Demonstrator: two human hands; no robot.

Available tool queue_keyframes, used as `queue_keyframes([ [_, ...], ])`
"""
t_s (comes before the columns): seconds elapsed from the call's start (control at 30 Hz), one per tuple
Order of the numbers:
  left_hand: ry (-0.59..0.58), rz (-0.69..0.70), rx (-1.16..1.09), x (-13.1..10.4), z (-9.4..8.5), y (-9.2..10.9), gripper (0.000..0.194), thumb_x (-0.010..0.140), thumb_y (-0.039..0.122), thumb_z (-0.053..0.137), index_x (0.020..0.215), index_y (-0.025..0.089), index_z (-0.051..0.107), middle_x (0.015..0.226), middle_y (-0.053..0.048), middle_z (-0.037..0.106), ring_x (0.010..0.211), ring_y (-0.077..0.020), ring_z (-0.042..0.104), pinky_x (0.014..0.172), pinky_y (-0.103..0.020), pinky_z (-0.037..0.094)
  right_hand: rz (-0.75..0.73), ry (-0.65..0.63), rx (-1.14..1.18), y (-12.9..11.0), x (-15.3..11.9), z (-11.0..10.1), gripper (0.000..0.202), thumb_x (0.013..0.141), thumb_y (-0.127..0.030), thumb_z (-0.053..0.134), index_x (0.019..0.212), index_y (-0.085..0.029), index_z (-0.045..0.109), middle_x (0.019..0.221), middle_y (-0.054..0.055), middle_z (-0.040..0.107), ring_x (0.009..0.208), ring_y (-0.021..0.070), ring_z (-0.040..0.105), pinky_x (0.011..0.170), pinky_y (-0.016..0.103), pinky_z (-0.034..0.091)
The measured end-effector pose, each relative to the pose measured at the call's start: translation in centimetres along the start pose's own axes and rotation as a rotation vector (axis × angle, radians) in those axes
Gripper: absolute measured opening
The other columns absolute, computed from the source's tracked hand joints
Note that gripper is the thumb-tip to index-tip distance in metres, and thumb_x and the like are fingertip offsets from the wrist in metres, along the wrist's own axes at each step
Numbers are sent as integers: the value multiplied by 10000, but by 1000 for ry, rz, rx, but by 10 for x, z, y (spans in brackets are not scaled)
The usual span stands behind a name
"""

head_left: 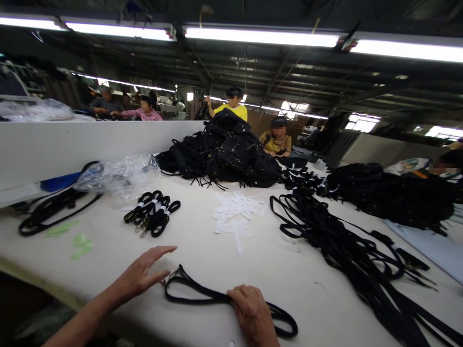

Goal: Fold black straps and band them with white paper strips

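A folded black strap (202,292) lies on the white table (275,270) right in front of me. My right hand (253,313) presses down on its middle, fingers curled over it. Just left of the strap's looped end, my left hand (142,272) hovers flat with fingers spread, holding nothing. Several bundled black straps with metal clips (154,212) lie further back on the left. A scatter of white paper strips (235,214) sits at the table's centre.
A long heap of loose black straps (354,250) runs down the right side. Piles of black bags (227,152) stand at the back, clear plastic bags (115,178) at back left. Green slips (81,246) lie near the left edge. Several people sit beyond the white partition (90,140).
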State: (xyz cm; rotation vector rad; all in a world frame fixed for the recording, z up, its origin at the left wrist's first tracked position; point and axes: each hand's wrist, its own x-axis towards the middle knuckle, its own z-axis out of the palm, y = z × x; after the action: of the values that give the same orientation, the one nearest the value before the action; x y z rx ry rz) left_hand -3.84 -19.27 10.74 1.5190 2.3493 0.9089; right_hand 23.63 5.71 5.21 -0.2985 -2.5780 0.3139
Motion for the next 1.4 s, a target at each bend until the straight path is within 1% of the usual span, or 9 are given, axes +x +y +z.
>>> queue_keyframes([
  [0.1, -56, 82, 29, 4, 11, 14, 474, 912, 398, 557, 1374, 374, 455, 1418, 0, 564, 1307, -230, 508, 1126, -428, 434, 22, 39, 8, 4, -3, 9, 227, 880, -123, 531, 961, -298, 648, 816, -23, 656, 776, 156, 553, 788, 294, 387],
  [0.17, -71, 97, 46, 11, 23, 19, 390, 944, 343, 494, 1333, 376, 504, 1379, 13, 597, 1272, -206, 537, 1113, -404, 446, 17, 53, 14, 7, -6, 15, 228, 889, -132, 511, 961, -297, 652, 813, -13, 653, 775, 161, 547, 783, 299, 382],
  [0.3, -58, 88, 134, 29, 38, 16, 315, 945, 216, 442, 1182, 308, 628, 1261, -25, 667, 1207, -217, 574, 1070, -420, 447, 7, 63, 24, 9, -7, 16, 231, 886, -136, 505, 961, -297, 653, 812, -10, 652, 769, 165, 542, 771, 300, 377],
  [0.5, -134, 126, 191, 37, 30, 15, 202, 934, 242, 481, 925, 278, 680, 937, -6, 691, 955, -192, 603, 978, -412, 405, 7, 13, -10, -1, -2, 0, 246, 872, -109, 543, 992, -303, 636, 833, -30, 661, 786, 163, 559, 788, 294, 368],
  [0.7, -192, 130, 235, 34, 25, 17, 138, 862, 226, 571, 948, 280, 664, 980, 0, 667, 971, -201, 585, 966, -403, 372, 10, 39, -10, 2, -6, 7, 260, 850, -89, 572, 979, -305, 637, 833, -43, 663, 779, 151, 552, 793, 281, 341],
  [0.9, -228, 192, 318, 36, 24, 15, 269, 842, 82, 481, 910, 276, 655, 924, 0, 651, 958, -206, 595, 1044, -479, 303, 46, 47, -2, 7, -8, 15, 277, 820, -74, 591, 956, -311, 640, 828, -46, 659, 780, 153, 535, 785, 281, 315],
  [1.03, -237, 236, 363, 26, 23, 10, 316, 880, 82, 429, 954, 301, 646, 913, 13, 635, 947, -180, 591, 1112, -504, 227, 78, 14, -13, 4, -9, 13, 261, 825, -89, 609, 962, -310, 636, 839, -49, 658, 800, 153, 537, 796, 282, 309],
  [1.23, -218, 250, 378, 14, 23, 5, 445, 812, -16, 408, 1012, 310, 636, 930, 22, 645, 938, -163, 591, 1119, -481, 225, 136, 12, -46, 3, -10, 11, 248, 826, -96, 631, 950, -310, 638, 846, -53, 659, 805, 155, 535, 782, 279, 312],
  [1.4, -176, 245, 332, 13, 25, 2, 441, 830, 1, 432, 1020, 331, 656, 914, 30, 656, 917, -160, 604, 1119, -456, 244, 124, -27, -82, 1, -7, -2, 286, 843, -102, 629, 1024, -324, 640, 905, -53, 683, 824, 147, 554, 747, 261, 324],
])
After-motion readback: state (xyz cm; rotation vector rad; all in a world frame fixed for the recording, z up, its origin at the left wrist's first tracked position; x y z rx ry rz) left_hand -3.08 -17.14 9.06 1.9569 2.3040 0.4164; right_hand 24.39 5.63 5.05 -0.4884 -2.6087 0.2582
